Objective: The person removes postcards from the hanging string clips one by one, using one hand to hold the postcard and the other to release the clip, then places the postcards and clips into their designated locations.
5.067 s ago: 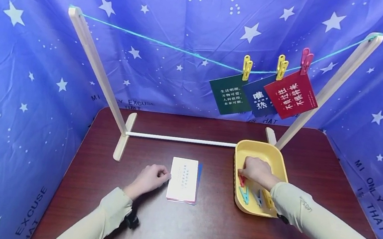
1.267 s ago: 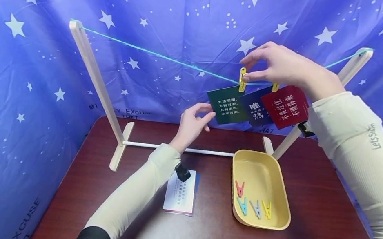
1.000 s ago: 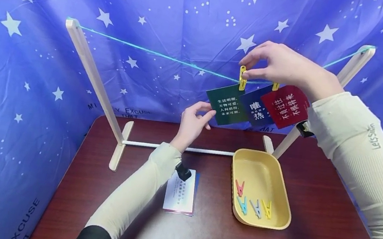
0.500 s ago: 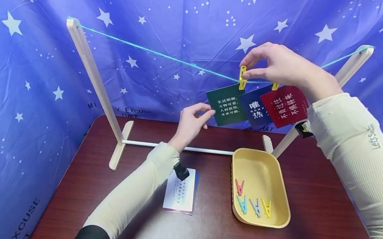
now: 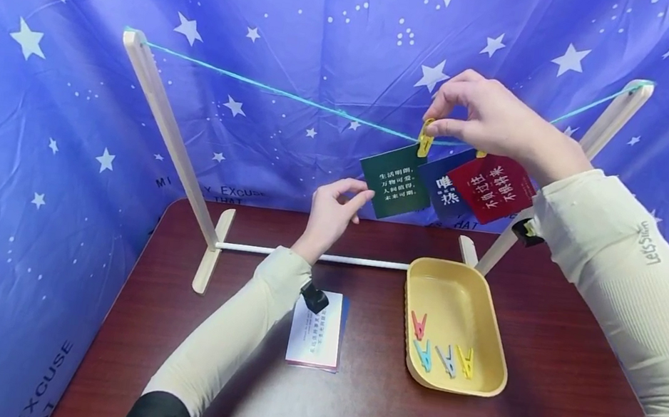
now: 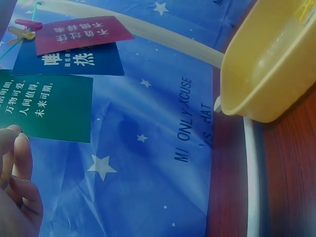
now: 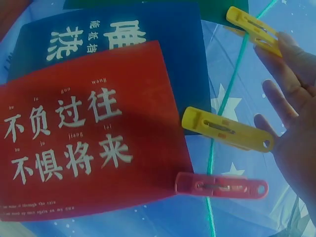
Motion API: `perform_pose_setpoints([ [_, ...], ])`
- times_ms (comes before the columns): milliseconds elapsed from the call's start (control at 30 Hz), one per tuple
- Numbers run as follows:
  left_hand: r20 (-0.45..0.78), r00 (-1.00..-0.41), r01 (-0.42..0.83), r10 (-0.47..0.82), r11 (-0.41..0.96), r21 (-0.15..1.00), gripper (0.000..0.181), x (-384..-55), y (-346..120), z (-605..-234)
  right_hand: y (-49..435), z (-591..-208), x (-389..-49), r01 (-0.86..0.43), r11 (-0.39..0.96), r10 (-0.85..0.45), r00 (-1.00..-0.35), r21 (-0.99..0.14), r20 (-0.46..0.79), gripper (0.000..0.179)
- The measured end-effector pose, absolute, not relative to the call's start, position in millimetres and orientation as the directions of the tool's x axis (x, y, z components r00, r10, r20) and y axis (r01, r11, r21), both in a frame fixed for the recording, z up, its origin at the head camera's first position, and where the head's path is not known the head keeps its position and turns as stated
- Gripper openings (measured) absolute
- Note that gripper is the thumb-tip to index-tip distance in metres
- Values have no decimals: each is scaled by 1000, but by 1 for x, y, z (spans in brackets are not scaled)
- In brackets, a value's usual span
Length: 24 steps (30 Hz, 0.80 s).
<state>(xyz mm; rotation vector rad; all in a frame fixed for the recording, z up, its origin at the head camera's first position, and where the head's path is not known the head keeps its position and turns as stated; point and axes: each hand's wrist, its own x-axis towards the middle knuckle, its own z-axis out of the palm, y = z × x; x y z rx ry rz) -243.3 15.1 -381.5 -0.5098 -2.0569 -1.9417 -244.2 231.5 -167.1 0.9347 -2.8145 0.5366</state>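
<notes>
In the head view my right hand (image 5: 491,116) pinches the yellow clothespin (image 5: 425,144) at the top of a green card (image 5: 395,185) on the line. My left hand (image 5: 330,215) holds that card's left edge between thumb and fingertips. Just right of it hang a dark blue card (image 5: 445,195) and a red card (image 5: 491,192), which overlaps the blue one. The right wrist view shows a second yellow clothespin (image 7: 227,129) on the blue card and a pink clothespin (image 7: 222,185) on the red one.
A green cord (image 5: 262,84) runs between two wooden posts (image 5: 173,134). Below, a yellow tray (image 5: 459,285) contains several clothespins, red, light blue, grey and yellow. A stack of cards (image 5: 314,342) lies on the table (image 5: 368,415), partly beneath my left wrist.
Since the oldest frame my right hand has risen from the tray to the green card's clothespin, and my left hand from beside the stack to the card's edge. Over the last second both barely move.
</notes>
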Motion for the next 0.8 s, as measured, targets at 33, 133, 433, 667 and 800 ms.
perform_pose_setpoints([
  [33,424,-903,427,70,41,903,17,-243,15,-381,232,-167,-244,-607,739,-556,-794,-293,245,8],
  [133,421,-905,424,69,45,905,17,-242,14,-381,232,-170,-244,-620,725,-554,-784,-300,280,6],
  [433,417,-907,420,65,49,906,15,-241,10,-382,230,-171,-242,-639,712,-546,-764,-289,343,6],
  [667,412,-909,415,66,48,908,16,-240,7,-383,231,-166,-239,-630,732,-528,-765,-259,368,7],
  [800,411,-910,414,65,63,908,16,-239,5,-384,231,-166,-238,-632,732,-520,-760,-256,388,7],
])
